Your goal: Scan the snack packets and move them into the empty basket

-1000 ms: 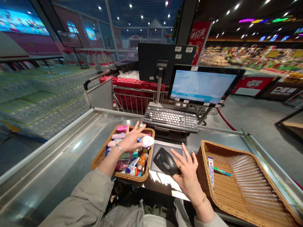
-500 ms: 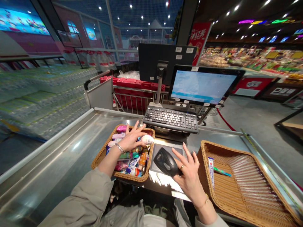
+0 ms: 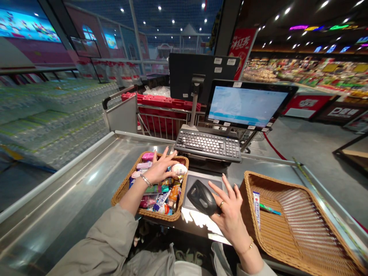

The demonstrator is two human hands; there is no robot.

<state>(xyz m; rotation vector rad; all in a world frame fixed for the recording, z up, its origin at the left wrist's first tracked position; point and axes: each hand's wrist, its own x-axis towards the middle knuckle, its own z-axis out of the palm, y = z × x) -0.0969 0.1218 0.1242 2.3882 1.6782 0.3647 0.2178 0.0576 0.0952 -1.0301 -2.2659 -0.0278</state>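
Note:
My left hand (image 3: 158, 170) is over a wicker basket (image 3: 115, 198) packed with small wrapped snacks. Its thumb and index finger pinch a white egg-shaped package (image 3: 179, 169) with a printed label, at the basket's right rim; the other fingers are spread. Below that hand lie an orange packet (image 3: 173, 193), a blue-and-white wrapper (image 3: 161, 202) and a green packet (image 3: 156, 189). A black barcode scanner (image 3: 201, 197) is in my right hand (image 3: 230, 211), its head tilted toward the left basket. Several right-hand fingers stretch out past the scanner, and its handle is mostly hidden.
On the right stands a larger wicker basket (image 3: 304, 230) holding a white-and-blue stick packet (image 3: 256, 209) and a thin green-blue item (image 3: 270, 209). A keyboard (image 3: 207, 145) and a lit monitor (image 3: 244, 105) stand behind the grey counter plate (image 3: 214, 183). A metal cart (image 3: 161, 119) is beyond.

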